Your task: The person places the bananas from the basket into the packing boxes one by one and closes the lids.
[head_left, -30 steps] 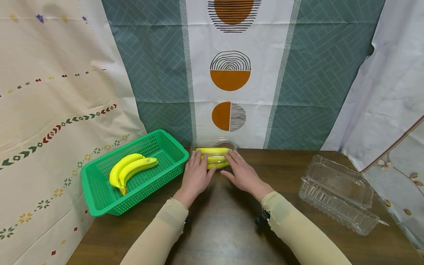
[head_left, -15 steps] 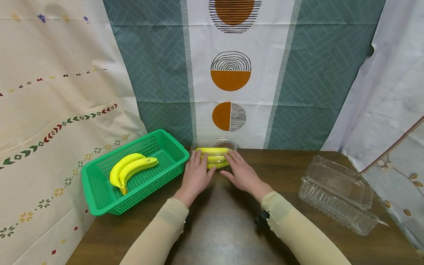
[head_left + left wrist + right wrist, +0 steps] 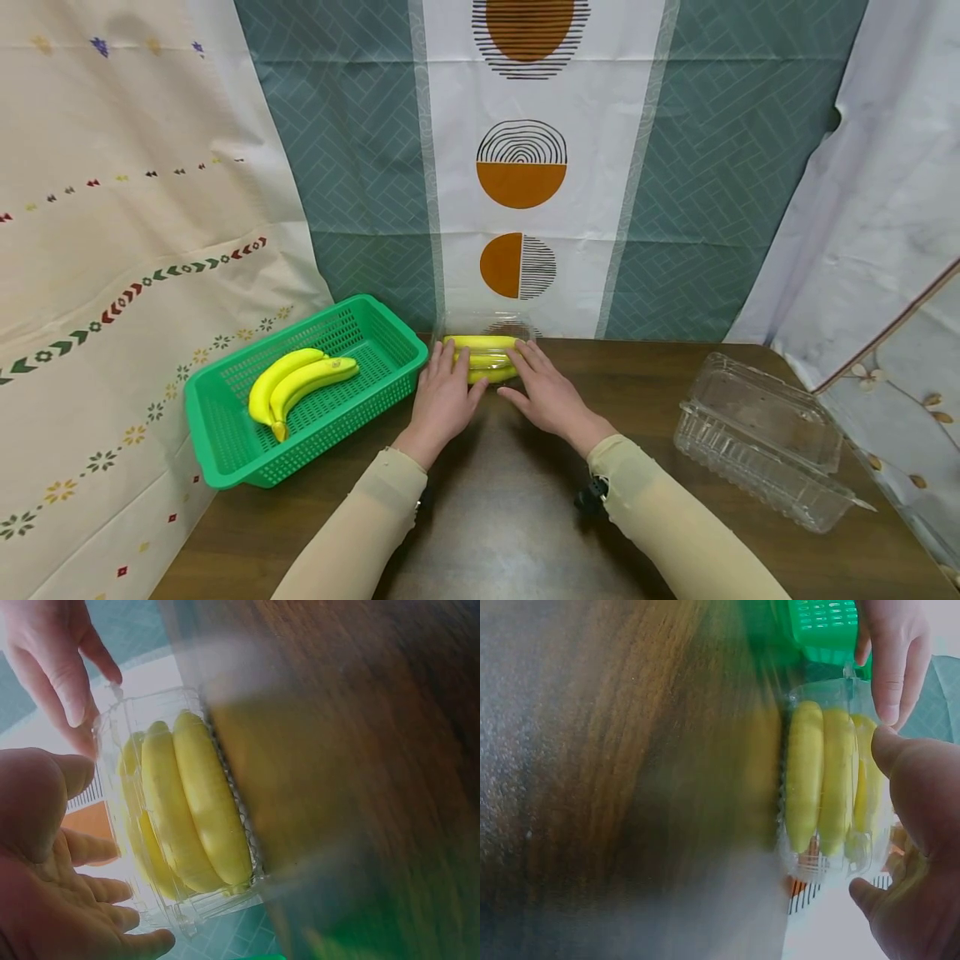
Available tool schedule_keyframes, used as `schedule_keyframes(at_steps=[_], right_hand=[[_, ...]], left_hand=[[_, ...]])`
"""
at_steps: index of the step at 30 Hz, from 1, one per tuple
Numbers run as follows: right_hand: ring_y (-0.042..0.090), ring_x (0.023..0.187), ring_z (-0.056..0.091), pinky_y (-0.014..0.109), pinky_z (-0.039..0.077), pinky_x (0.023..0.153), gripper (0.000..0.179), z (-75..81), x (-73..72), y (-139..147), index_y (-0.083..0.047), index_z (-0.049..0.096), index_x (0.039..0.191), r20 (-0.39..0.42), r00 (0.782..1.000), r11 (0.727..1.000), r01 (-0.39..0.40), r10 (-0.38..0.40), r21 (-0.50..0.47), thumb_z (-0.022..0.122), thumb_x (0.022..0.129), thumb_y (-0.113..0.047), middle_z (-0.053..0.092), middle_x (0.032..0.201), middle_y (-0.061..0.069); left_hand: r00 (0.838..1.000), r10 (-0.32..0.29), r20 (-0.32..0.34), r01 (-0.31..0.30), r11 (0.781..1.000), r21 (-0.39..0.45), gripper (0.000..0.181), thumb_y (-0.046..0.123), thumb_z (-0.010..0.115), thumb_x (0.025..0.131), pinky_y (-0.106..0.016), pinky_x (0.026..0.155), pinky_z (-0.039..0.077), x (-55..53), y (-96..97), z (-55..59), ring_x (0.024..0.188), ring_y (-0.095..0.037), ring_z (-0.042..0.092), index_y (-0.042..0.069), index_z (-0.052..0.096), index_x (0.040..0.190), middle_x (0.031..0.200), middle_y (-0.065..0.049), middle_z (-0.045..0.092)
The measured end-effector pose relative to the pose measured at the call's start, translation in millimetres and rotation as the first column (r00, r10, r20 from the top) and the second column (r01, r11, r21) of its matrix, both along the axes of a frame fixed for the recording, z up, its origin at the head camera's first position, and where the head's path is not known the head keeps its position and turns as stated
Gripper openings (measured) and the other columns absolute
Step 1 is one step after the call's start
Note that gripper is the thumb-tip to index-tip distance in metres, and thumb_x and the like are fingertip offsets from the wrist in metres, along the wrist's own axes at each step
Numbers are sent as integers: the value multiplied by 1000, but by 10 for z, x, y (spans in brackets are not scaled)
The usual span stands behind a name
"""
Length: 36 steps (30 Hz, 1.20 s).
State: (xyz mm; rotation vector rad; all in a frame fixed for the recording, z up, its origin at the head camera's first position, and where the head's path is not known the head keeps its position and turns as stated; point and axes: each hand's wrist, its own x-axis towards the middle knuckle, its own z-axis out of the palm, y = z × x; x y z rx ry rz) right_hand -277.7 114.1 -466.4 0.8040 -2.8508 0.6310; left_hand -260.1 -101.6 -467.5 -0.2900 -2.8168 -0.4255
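A clear plastic clamshell box stands at the back of the table, with yellow bananas lying side by side inside it. My left hand rests its outstretched fingers on the left part of the box. On the right part lie the spread fingers of my right hand. Both thumbs point inward along the near side, apart from each other. In the right wrist view, the bananas show through the clear plastic, and my right hand is beside them. Whether the lid is fully fastened is hard to tell.
Left of the box sits a green perforated basket holding a bunch of bananas. Another clear clamshell box lies with its lid raised on the right of the brown table. A patterned curtain hangs behind.
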Motion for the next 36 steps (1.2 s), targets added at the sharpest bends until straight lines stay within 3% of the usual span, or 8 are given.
schedule_keyframes(at_steps=[10, 23, 36], right_hand=[[37, 168, 17, 56, 33, 128, 83, 2, 86, 15, -4, 35, 173, -23, 1000, 1000, 21, -21, -10, 70, 110, -45, 24, 181, 17], [41, 166, 23, 60, 26, 131, 83, 12, 335, 96, -3, 39, 171, -79, 994, 997, 73, -76, -31, 76, 107, -40, 32, 177, 21], [40, 167, 22, 61, 27, 130, 85, 23, 562, 201, -2, 40, 170, -56, 993, 994, 106, -108, -39, 78, 105, -42, 32, 178, 20]], left_hand=[[1000, -2, -7, 2, 1000, 9, 73, 46, 65, 111, -66, 128, 28, 51, 14, 14, 167, -46, 17, 1, 47, 165, 176, -27, 30], [999, -27, -25, 27, 1000, -13, 72, 48, 65, 111, -68, 131, 17, 154, 89, 85, 166, -47, 17, 4, 49, 165, 176, -25, 32], [998, -64, -26, 64, 998, -24, 73, 48, 65, 111, -67, 131, 19, 251, 137, 138, 165, -47, 22, 5, 47, 167, 175, -25, 34]])
